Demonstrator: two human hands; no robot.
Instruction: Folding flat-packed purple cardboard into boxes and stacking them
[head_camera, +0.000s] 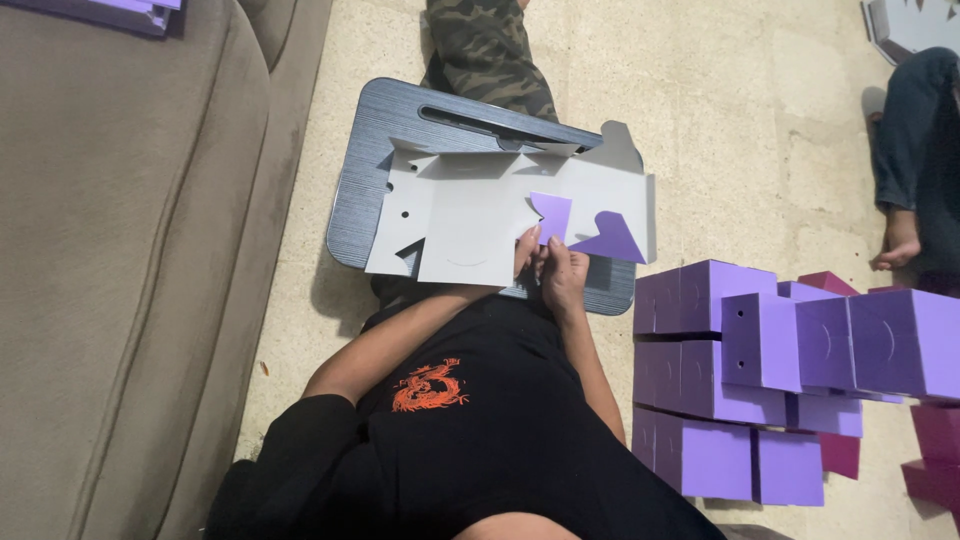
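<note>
Nearby, a beige sofa flanks the tiled floor; stacked purple boxes stand beside a grey lap tray carrying an unfolded cardboard blank. Both hands pinch its edge: right hand, left hand.

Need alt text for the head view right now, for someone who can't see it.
Both hands, left hand and right hand, pinch the near edge of a flat unfolded cardboard box blank on a grey lap tray. Assembled purple boxes are stacked on the floor at the right.
</note>
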